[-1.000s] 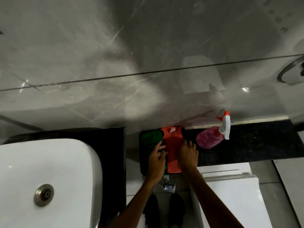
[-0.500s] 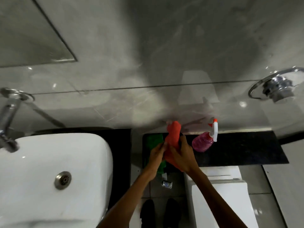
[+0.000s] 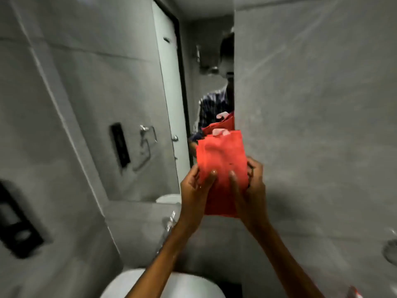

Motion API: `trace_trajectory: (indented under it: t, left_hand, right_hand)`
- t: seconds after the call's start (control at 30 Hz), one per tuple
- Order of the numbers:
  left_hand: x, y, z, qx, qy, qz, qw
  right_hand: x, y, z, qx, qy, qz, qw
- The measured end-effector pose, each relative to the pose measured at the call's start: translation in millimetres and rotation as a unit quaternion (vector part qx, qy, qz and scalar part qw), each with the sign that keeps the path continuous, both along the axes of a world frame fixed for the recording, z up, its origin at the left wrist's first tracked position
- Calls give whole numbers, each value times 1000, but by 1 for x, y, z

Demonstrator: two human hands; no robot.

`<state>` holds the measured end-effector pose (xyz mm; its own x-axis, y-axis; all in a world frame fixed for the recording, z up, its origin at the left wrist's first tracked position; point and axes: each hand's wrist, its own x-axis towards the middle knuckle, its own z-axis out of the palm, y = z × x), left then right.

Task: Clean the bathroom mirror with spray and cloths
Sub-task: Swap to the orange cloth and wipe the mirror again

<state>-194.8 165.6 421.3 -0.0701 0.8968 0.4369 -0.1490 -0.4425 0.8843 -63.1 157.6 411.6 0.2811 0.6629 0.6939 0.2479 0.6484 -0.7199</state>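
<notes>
A folded red cloth (image 3: 221, 155) with a white tag at its top is held up in front of me. My left hand (image 3: 194, 190) grips its lower left edge, thumb on the front. My right hand (image 3: 249, 188) grips its lower right edge. Behind the cloth is the bathroom mirror (image 3: 137, 104), with its right edge just above the cloth; it reflects the cloth and a person in a striped shirt. The spray bottle's red and white tip (image 3: 355, 294) peeks in at the bottom right corner. The green cloth is out of view.
The white basin (image 3: 189, 284) lies below my forearms, with a chrome tap (image 3: 169, 224) above it. A grey tiled wall (image 3: 311, 125) fills the right side. A black wall panel (image 3: 15, 224) sits at the left, and a chrome fitting (image 3: 391, 250) at the right edge.
Both hands lifted the red cloth off the dark ledge up to mirror height. My view swung up from the counter to the mirror and wall.
</notes>
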Motion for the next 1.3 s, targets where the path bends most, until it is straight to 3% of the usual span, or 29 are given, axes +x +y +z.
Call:
trace_trajectory:
  t: [0.1, 0.2, 0.3, 0.37, 0.47, 0.57, 0.6, 0.73, 0.83, 1.0, 1.1, 1.2, 1.3]
  left_hand:
    - [-28, 29, 67, 108, 39, 72, 991]
    - [-35, 45, 119, 187, 54, 144, 970]
    - [-40, 62, 154, 260, 93, 171, 946]
    - [-47, 75, 160, 300, 162, 180, 923]
    - [-85, 97, 141, 368, 297, 225, 852]
    - [-157, 125, 104, 448, 404, 321, 730]
    - [-184, 133, 92, 439, 428, 348, 709]
    - [-284, 166, 61, 331, 418, 442, 721]
    - [-305, 178, 58, 288, 407, 452, 740]
    - [-307, 191, 58, 291, 421, 449, 733]
    - [-306, 184, 54, 288, 369, 431, 771]
    - [-304, 176, 57, 298, 408, 445, 739]
    - [-304, 174, 58, 286, 415, 457, 733]
  right_hand:
    - [-39, 27, 59, 101, 19, -64, 993]
    - [-60, 53, 100, 199, -21, -200, 959]
    - [-71, 73, 135, 185, -53, -258, 947]
    - [-73, 87, 142, 180, -136, -342, 912]
    - [-71, 104, 138, 191, -340, -402, 829]
    - [-75, 117, 138, 147, -340, -413, 832]
    - [-81, 119, 137, 124, -316, -420, 841]
    - [-138, 143, 145, 63, -178, -465, 865]
    - [-191, 154, 153, 100, -127, -469, 869]
    - [-302, 166, 166, 210, -284, -336, 873]
    - [-339, 171, 163, 254, -436, -242, 829]
    - [-308, 172, 160, 280, -509, -247, 775]
    - [-246, 167, 154, 251, -504, -292, 773]
